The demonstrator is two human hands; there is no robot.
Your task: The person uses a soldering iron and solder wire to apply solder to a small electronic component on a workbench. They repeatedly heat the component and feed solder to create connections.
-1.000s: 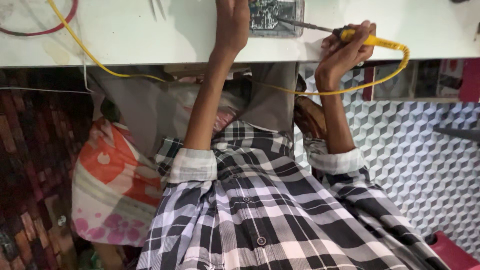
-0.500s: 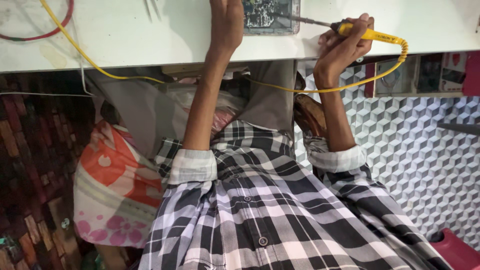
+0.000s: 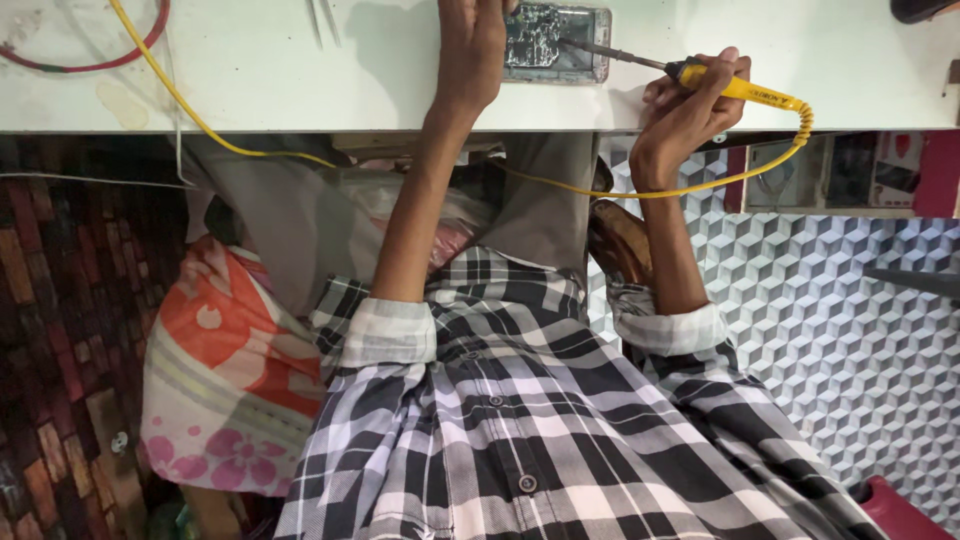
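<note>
An opened phone [image 3: 556,40] with its circuit board showing lies on the white table [image 3: 300,90] at the top of the view. My left hand [image 3: 472,50] rests on its left side, holding it down. My right hand [image 3: 690,100] grips a yellow-handled soldering iron [image 3: 735,88], held like a pen. The iron's thin metal tip reaches left onto the board. A yellow coiled cord [image 3: 700,185] runs from the handle, under the table edge and off to the upper left.
A red wire loop [image 3: 90,60] and metal tweezers [image 3: 322,20] lie on the table's left part. Below the table edge are my checked shirt [image 3: 520,430], a flowered orange bag [image 3: 220,370] at left, and a cube-patterned floor [image 3: 860,330] at right.
The view has shifted slightly, so the phone and both hands sit a little higher and further right in frame. The iron's tip stays on the board; both hands keep their hold.
</note>
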